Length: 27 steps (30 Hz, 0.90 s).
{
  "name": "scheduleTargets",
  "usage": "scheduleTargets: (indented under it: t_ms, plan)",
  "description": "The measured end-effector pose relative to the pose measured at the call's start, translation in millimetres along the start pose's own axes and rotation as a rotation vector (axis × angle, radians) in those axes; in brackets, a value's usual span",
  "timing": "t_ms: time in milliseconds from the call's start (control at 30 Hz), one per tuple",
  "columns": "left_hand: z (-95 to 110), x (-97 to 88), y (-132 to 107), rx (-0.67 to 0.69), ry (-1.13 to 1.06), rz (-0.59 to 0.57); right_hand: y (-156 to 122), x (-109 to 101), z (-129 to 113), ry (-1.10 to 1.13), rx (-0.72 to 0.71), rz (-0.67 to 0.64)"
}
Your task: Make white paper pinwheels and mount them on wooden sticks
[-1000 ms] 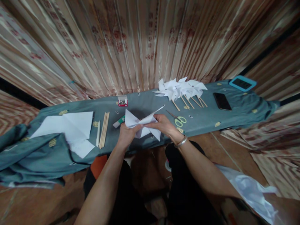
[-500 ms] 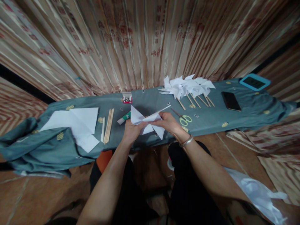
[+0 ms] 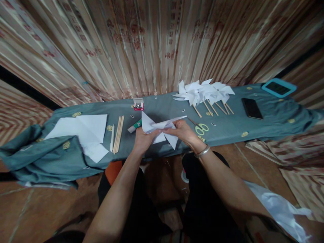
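Note:
A white paper pinwheel, its blades partly folded in, is held over the near middle of the cloth-covered table. My left hand pinches it from the left, near the centre. From the right, my right hand grips it with the fingers partly behind the paper. The two thumbs almost meet at the pinwheel's middle. No stick shows on this pinwheel. Just beyond my left hand lies a green and white tube. Scissors with pale green handles rest to the right of my right hand.
Finished paper pinwheels on sticks lie at the back right, near a black phone and a blue-framed device. Leftward are wooden sticks, a white pen, paper sheets and a small red box of pins.
Both hands keep hold of the pinwheel, and the thumbs have shifted slightly at its centre. The whole view has moved a little.

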State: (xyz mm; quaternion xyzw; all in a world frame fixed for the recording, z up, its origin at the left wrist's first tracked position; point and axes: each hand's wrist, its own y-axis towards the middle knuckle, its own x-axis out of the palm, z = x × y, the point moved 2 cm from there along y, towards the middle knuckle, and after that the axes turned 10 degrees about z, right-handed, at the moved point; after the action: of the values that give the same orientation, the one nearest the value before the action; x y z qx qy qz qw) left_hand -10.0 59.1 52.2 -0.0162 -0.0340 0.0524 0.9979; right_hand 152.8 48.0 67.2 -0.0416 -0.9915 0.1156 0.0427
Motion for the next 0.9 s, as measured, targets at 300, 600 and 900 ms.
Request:
scheduleTargets:
  t_ms: [300, 600, 900]
  plan:
    - [1.7, 0.6, 0.6, -0.036, -0.007, 0.030, 2.2, -2.6, 0.5, -0.044, 0.006, 0.008]
    - [3.8, 1.5, 1.7, -0.057, -0.007, 0.050, 0.2, -1.0, 0.3, -0.078, -0.011, 0.001]
    - [0.8, 1.8, 3.6, -0.051, 0.001, 0.065, 1.3, -2.4, 1.3, -0.089, -0.035, -0.017]
